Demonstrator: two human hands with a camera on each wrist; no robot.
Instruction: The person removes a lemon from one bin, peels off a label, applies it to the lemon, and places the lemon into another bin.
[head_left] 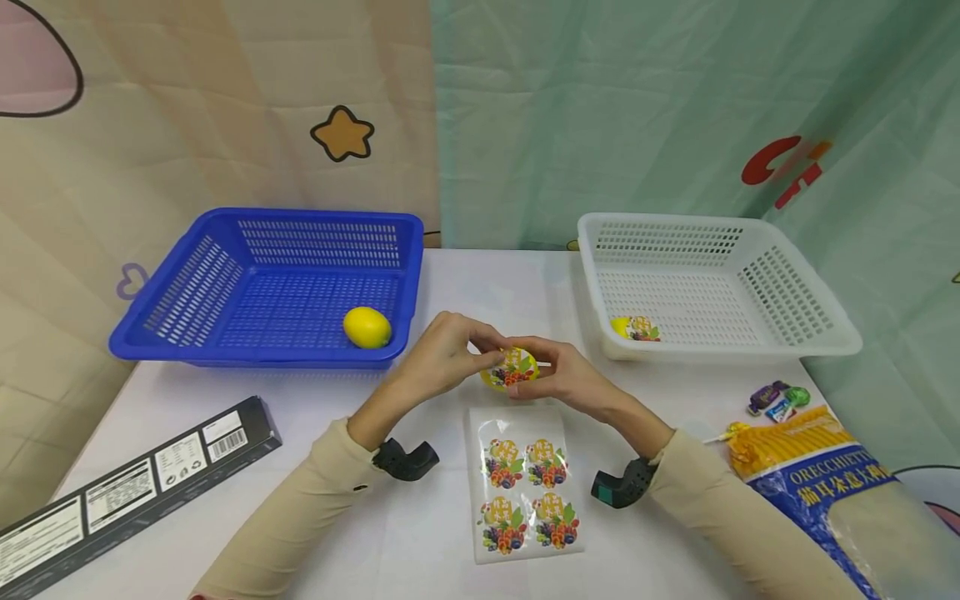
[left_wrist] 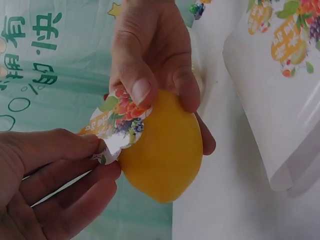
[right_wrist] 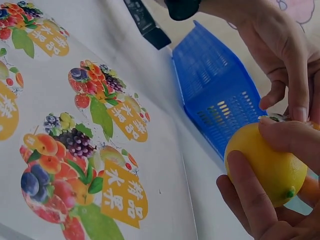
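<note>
Over the middle of the table, my right hand (head_left: 573,379) holds a yellow lemon (left_wrist: 170,155) between thumb and fingers. A fruit-print sticker (left_wrist: 125,112) lies partly against the lemon's side, under the right thumb. My left hand (head_left: 442,358) pinches the sticker's free edge between thumb and fingers; that edge stands away from the lemon in the left wrist view. Just below the hands, a white sticker sheet (head_left: 517,421) with several round fruit stickers lies on the table. The lemon's far side is hidden by the right fingers.
A blue basket (head_left: 262,354) at back left holds a lemon (head_left: 367,327). The white basket (head_left: 720,354) at back right contains a stickered lemon (head_left: 619,326). Left lies a long dark box (head_left: 142,492); right are wrapped candies (head_left: 780,402), a lollipop (head_left: 735,430) and a pasta bag (head_left: 840,492).
</note>
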